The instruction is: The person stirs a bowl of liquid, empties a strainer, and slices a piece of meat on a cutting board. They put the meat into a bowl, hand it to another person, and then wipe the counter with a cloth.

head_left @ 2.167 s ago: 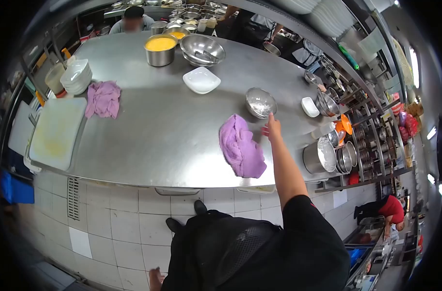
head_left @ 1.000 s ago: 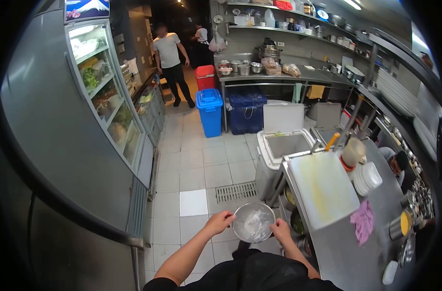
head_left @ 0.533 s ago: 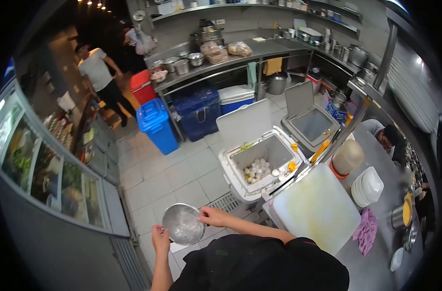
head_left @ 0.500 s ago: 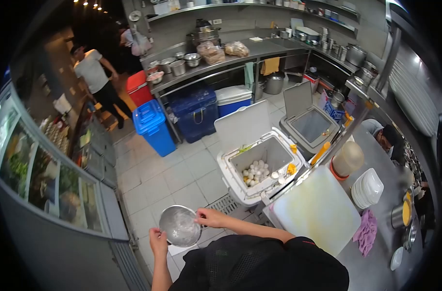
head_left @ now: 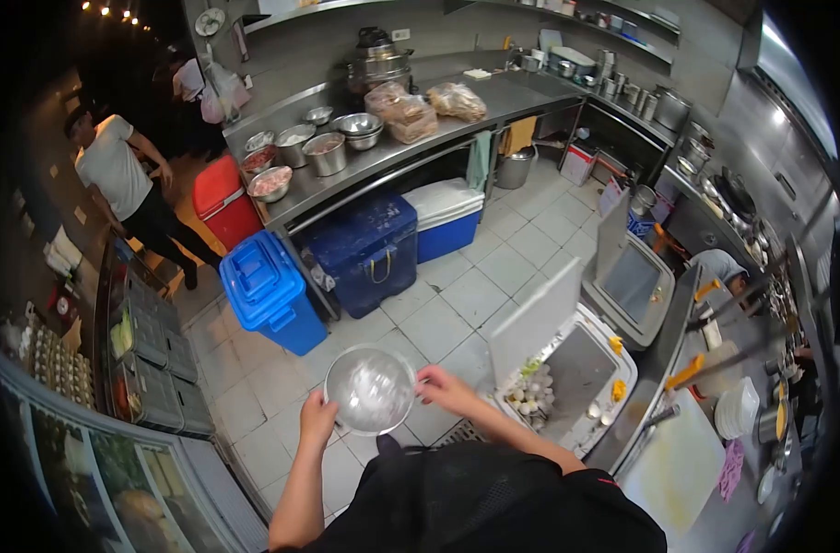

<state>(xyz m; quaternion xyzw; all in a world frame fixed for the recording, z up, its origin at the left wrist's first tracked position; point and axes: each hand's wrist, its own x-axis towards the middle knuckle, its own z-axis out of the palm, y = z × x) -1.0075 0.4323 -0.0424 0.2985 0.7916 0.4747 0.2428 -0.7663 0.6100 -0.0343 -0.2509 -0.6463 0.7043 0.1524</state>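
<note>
A shiny metal mixing bowl (head_left: 371, 389) is held in front of my body, over the tiled floor. Its inside faces up at me, with bright reflections and no clear contents. My left hand (head_left: 318, 417) pinches its near left rim. On the opposite side, my right hand (head_left: 446, 389) grips the right rim, its fingertips partly hidden. To the right of my right hand stands an open grey bin (head_left: 630, 369) with its lid raised. White rounded pieces like eggshells (head_left: 530, 402) lie inside it, with some green scraps.
Ahead, a steel counter (head_left: 318, 189) carries metal bowls and bagged food. A blue lidded bin (head_left: 277, 295), red bin (head_left: 224, 205) and dark blue box (head_left: 364, 253) stand before it. A person (head_left: 129, 175) is at left; another (head_left: 717, 267) bends at right. A glass-fronted fridge (head_left: 116, 470) is near left.
My viewpoint has moved forward and turned, so the counter and blue bin appear closer and the open grey bin lies farther right. The bowl stays in both hands.
</note>
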